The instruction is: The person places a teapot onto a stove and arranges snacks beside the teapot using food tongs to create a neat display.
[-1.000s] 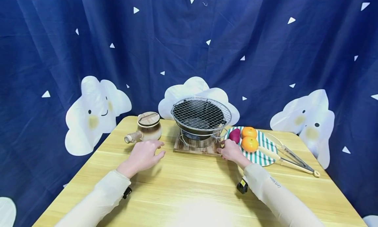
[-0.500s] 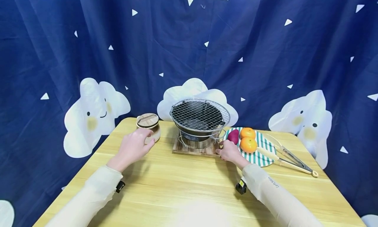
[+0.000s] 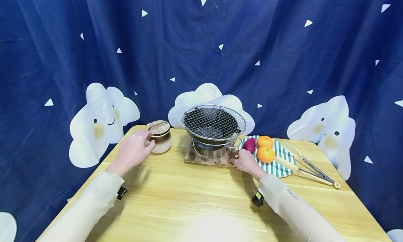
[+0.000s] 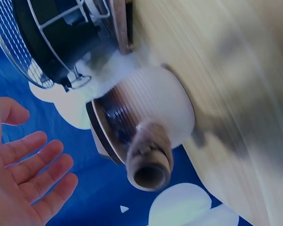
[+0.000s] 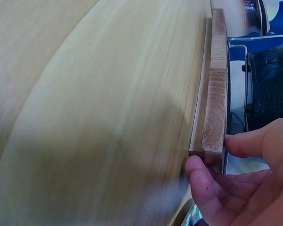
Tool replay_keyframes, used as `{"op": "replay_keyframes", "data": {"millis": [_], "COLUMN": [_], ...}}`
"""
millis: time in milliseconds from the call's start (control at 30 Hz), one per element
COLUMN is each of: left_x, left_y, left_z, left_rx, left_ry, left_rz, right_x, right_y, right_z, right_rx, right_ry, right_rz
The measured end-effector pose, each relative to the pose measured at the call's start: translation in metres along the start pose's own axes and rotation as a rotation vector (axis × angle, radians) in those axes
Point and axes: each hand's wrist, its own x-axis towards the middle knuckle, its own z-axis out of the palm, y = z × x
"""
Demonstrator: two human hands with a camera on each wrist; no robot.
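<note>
At the near side, the right hand pinches the near right corner of a wooden board, the thumb above and a finger below. Well to the left of it, the left hand has its fingers loosely extended and the thumb apart, and it holds nothing. Just ahead of this left hand, a brown and white pot stands upright on the table with a wooden lid on it; its handle is mostly covered in the head view, so the gap to the fingers is difficult to judge. Beside the right hand, to its right, a striped plate carries a purple item and two oranges, and tongs lie partly over it. Beyond and between both hands, a round grill with wire mesh stands on the board. Farthest hangs a blue curtain.
</note>
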Motion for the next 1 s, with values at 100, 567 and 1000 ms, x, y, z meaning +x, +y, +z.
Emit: {"op": "replay_keyframes", "data": {"millis": [100,567,1000], "left_x": [-0.001,0.002,0.013], "left_y": [-0.007,-0.030,-0.041], "left_z": [-0.001,-0.006,-0.006], "left_rx": [0.002,0.020,-0.021], "left_ry": [0.005,-0.149,-0.309], "left_rz": [-0.024,-0.166,-0.285], "right_x": [0.000,-0.002,0.000], "right_y": [0.001,0.001,0.001], "right_z": [0.002,0.003,-0.001], "right_rx": [0.001,0.013,0.021], "right_ry": [-0.008,-0.005,-0.004], "right_rz": [0.009,-0.014,-0.012]}}
